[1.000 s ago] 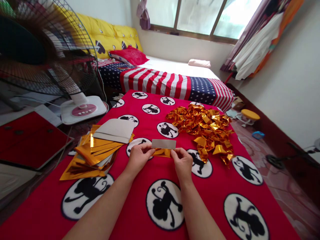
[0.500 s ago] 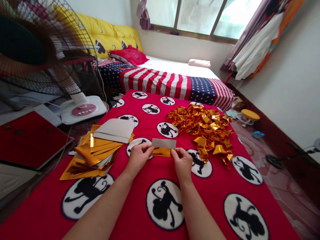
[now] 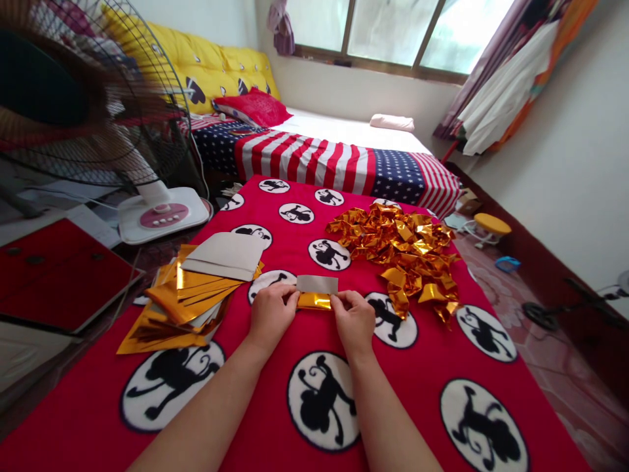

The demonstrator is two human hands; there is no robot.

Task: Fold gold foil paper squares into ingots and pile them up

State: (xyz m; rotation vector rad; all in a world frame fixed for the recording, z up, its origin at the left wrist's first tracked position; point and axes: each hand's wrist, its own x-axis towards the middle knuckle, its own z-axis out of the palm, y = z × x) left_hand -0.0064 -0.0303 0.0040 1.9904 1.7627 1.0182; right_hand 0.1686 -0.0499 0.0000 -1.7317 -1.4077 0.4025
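Observation:
A partly folded sheet of gold foil paper [image 3: 315,301] lies between my hands, its pale grey back showing along the far strip and shiny gold on the near fold. My left hand [image 3: 274,314] pinches its left end between thumb and fingers. At the right end, my right hand [image 3: 354,320] grips it the same way. To the left is a stack of flat gold paper sheets [image 3: 196,295], with grey-backed sheets [image 3: 228,254] on top. A heap of folded gold foil pieces [image 3: 398,246] spreads on the right.
Everything rests on a red cloth [image 3: 255,406] with black monkey figures in white circles. A running fan [image 3: 164,210] stands at the left. Behind is a bed with a flag-patterned cover [image 3: 309,159]. A yellow stool [image 3: 493,225] sits on the floor at right.
My right hand has shifted slightly left, toward my left hand. The gold fold between them now looks narrower and catches more light. Both hands keep their pinch.

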